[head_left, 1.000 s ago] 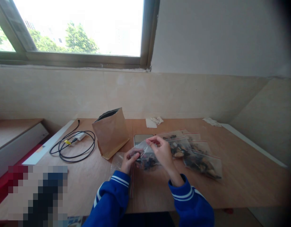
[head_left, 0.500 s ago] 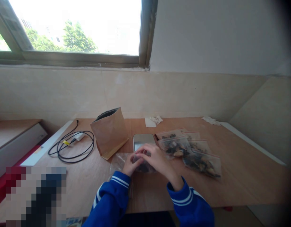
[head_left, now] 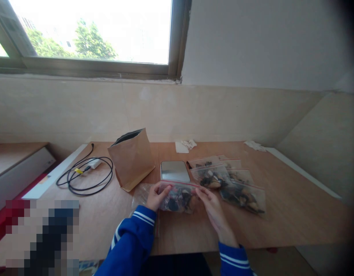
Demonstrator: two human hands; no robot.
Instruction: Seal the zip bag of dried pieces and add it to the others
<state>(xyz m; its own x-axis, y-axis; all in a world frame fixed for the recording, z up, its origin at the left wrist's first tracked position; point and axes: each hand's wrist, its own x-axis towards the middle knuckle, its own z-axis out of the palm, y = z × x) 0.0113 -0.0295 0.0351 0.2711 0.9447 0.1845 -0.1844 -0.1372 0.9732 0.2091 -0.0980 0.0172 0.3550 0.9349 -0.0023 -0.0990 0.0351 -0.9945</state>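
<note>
A clear zip-lock bag with a red seal strip and dark and tan dried pieces inside hangs between my two hands near the table's front. My left hand pinches its upper left corner, thumb in front. At the upper right corner, my right hand has its thumb and fingers closed on the seal end. Just behind the bag lies a small scale with a flat silvery top. Beneath my left hand and wrist are flat, clear plastic bags, partly hidden.
An open-topped brown paper bag stands at the back left, beside a coiled black cable with a white plug. Several filled zip-lock bags overlap on the right. Paper scraps lie by the wall.
My right hand has slid right along the top of the bag, from beside my left hand to the far corner. The bag is now spread out and its front shows.
</note>
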